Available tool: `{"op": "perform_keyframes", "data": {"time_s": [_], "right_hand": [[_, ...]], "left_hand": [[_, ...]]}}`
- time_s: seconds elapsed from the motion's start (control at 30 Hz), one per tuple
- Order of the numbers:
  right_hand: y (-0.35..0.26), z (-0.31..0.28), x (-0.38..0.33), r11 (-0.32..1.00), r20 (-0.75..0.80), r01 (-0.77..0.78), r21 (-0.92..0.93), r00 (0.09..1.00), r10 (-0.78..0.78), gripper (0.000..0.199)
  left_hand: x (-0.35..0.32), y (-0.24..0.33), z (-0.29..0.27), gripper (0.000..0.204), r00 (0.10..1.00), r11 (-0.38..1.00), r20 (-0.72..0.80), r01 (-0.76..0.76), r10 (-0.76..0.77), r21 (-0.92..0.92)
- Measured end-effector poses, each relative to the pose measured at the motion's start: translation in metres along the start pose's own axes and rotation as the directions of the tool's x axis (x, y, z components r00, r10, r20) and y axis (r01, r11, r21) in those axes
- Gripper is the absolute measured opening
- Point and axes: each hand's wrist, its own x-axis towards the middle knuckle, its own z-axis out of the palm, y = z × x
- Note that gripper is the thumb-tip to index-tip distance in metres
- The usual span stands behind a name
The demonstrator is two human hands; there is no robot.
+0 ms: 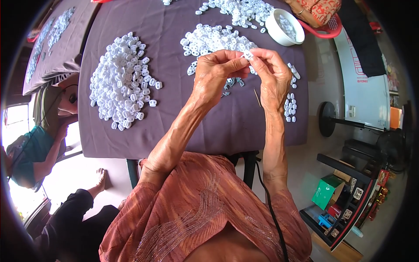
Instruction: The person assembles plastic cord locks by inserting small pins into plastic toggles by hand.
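Note:
My left hand (214,72) and my right hand (274,74) meet above the table, fingertips pinched on one small white plastic piece (247,55) with dark openings. Fingers cover part of it. Just beyond them lies a heap of similar white pieces (216,39). Beneath my hands are small dark grey bits (236,81), too small to make out. A thin tan stick (257,97) lies by my right wrist. Several loose white pieces (290,108) lie along the table's right side. A larger heap of white pieces (120,81) is spread at the left.
A dark cloth covers the table (174,126). At the far right stands a white bowl (279,37) holding pieces, near another person's arm (307,17). More pieces (242,11) lie at the back. People sit at the left, beside a second table (70,48). A black cable (267,196) hangs by my right arm.

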Motion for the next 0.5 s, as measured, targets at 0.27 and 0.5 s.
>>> {"op": "perform_keyframes", "data": {"time_s": [0.27, 0.5], "right_hand": [[0.003, -0.0025, 0.0, 0.99, 0.062, 0.054, -0.133, 0.997, -0.046, 0.021], [-0.0001, 0.0011, 0.002, 0.558, 0.238, 0.477, -0.679, 0.862, -0.447, 0.03]], "left_hand": [[0.0033, -0.0023, -0.0054, 0.015, 0.999, 0.997, 0.018, 0.052, -0.051, -0.051], [0.0036, -0.0046, -0.0045, 0.016, 0.998, 0.995, -0.003, 0.061, -0.062, -0.073]]}}
